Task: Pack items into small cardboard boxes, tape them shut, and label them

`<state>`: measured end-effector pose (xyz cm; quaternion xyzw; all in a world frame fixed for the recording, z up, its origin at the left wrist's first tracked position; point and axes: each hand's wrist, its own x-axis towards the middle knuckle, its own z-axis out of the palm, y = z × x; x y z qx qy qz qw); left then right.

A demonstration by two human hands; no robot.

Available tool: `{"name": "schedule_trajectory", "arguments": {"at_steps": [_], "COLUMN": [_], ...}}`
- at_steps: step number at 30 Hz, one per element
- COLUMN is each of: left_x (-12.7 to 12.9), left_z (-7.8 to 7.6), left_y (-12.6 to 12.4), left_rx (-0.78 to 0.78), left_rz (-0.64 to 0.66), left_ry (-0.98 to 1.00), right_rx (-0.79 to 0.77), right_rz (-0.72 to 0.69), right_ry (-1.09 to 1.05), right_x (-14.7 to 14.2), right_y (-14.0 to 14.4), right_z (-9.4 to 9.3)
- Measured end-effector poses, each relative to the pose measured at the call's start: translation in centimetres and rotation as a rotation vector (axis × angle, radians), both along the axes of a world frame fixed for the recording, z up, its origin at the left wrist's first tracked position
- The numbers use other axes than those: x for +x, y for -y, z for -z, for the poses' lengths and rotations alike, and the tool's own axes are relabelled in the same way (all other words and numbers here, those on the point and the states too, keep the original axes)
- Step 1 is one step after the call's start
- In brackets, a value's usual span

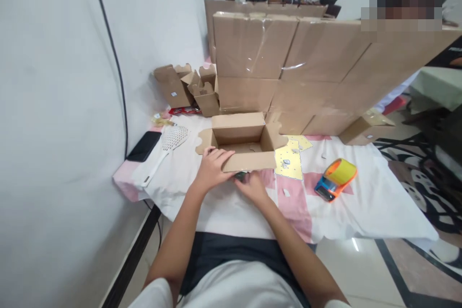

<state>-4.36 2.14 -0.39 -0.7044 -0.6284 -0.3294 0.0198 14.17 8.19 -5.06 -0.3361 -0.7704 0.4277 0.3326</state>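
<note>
An open brown cardboard box point(241, 134) stands on the table in front of me, its flaps spread outward. My left hand point(212, 167) rests on the box's near left flap, fingers laid over the cardboard. My right hand point(253, 186) sits just below the near flap point(252, 161), closed around a small dark object point(241, 175) that is mostly hidden under the flap.
An orange tape dispenser point(335, 179) with yellow tape lies to the right. A yellow sticker sheet point(288, 160) lies beside the box. A white slotted scoop point(166, 149) and a black phone point(144, 146) lie left. Stacked cardboard boxes point(306, 62) wall off the back; small folded boxes point(191, 87) sit behind.
</note>
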Motion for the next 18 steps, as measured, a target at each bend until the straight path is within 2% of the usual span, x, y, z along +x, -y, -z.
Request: {"name": "schedule_trajectory", "arguments": {"at_steps": [2,4,7,10,12,14,18], "left_x": [0.5,0.8,1.0,1.1,1.3,1.5,1.6], "left_z": [0.0,0.2,0.5,0.9,1.1,1.2,1.0], "left_y": [-0.1,0.0,0.5,0.9,1.0,1.1,1.4], "left_rx": [0.022,0.040,0.061,0.066,0.049,0.034,0.036], "left_rz": [-0.014,-0.021,-0.008,-0.017,-0.028,-0.027,0.038], "left_ry": [-0.003,-0.004,-0.004,-0.001,-0.006,-0.014,-0.012], "right_rx": [-0.074,-0.123,-0.216,-0.440,-0.603,-0.689,-0.618], "right_rz": [0.073,0.113,0.162,0.148,0.053,-0.049,-0.116], "right_ry": [-0.083,-0.147,-0.225,-0.411,-0.561,-0.657,-0.680], "right_x": [-1.5,-1.4,0.3,2.3,3.5,4.6,7.1], "right_y": [-0.1,0.3,1.7,4.0,5.6,6.7,6.5], "right_z": [0.9,1.7,2.6,2.8,2.1,0.6,-4.3]}}
